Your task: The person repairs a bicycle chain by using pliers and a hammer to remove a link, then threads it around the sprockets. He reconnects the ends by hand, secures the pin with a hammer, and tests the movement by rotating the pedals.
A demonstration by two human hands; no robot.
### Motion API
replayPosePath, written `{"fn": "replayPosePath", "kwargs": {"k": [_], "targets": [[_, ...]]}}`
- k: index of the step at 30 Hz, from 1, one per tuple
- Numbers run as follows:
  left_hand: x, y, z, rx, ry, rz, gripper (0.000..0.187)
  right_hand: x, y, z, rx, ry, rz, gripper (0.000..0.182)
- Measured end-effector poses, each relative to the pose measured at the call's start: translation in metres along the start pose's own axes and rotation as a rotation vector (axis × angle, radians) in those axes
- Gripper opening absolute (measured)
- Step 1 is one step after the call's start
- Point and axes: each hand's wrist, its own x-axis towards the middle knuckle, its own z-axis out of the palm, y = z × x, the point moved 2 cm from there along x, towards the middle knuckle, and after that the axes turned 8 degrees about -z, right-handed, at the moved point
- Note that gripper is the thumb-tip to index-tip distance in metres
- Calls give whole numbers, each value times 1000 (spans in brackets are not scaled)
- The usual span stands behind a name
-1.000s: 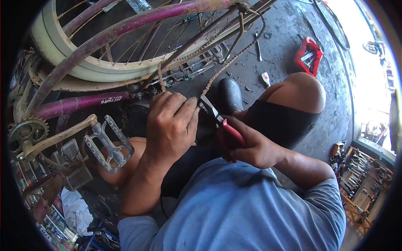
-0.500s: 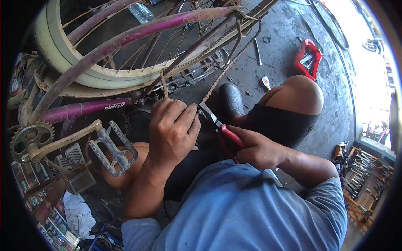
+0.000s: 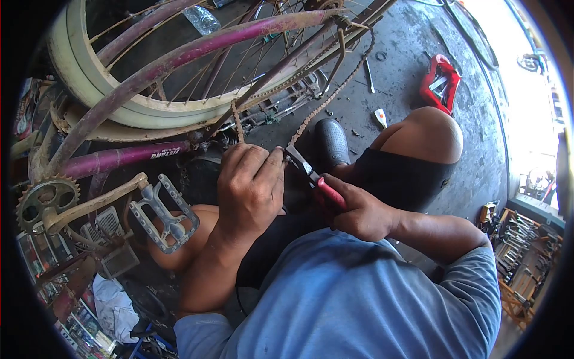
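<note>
A rusty bicycle chain (image 3: 326, 106) hangs from the rear of a purple bicycle frame (image 3: 197, 46) and runs down to both hands. My left hand (image 3: 251, 182) is closed on the chain, its fingertips pinching it near the tool's jaws; the links inside the fingers are hidden. Red-handled pliers (image 3: 327, 192) are gripped in my right hand (image 3: 368, 212), with their metal jaws at the chain beside my left fingertips. Another stretch of chain rises from behind my left hand toward the wheel. Whether the jaws bite on a link is too small to tell.
A crank pedal (image 3: 164, 215) and chainring (image 3: 48, 203) stick out at left, near my left forearm. On the floor lie a screwdriver (image 3: 369, 76), a red tool (image 3: 440, 84) and a white-handled piece (image 3: 381, 116). Many wrenches (image 3: 519, 239) sit in a rack at right.
Both hands, the pliers and the held chain have shifted very slightly. The pliers' handles look closer together than before, and the grip on the chain is unchanged.
</note>
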Motion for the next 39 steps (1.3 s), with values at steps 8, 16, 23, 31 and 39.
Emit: {"fn": "replayPosePath", "kwargs": {"k": [8,16,23,31,39], "targets": [[-3,2,2,1,44,17,25,1,9,2,-90,38,-108,44],[-4,0,4,19,36,30,24,4,8,-6,-168,7,-82,48],[6,-7,-13,-158,18,-206,12,-10,-9,-12,89,-141,11,53],[6,-9,-19,-237,18,-238,12,-23,9,-21,43,202,-95,60],[18,-1,-21,-230,77,-156,11,15,-36,-30,-399,492,-521,50]]}}
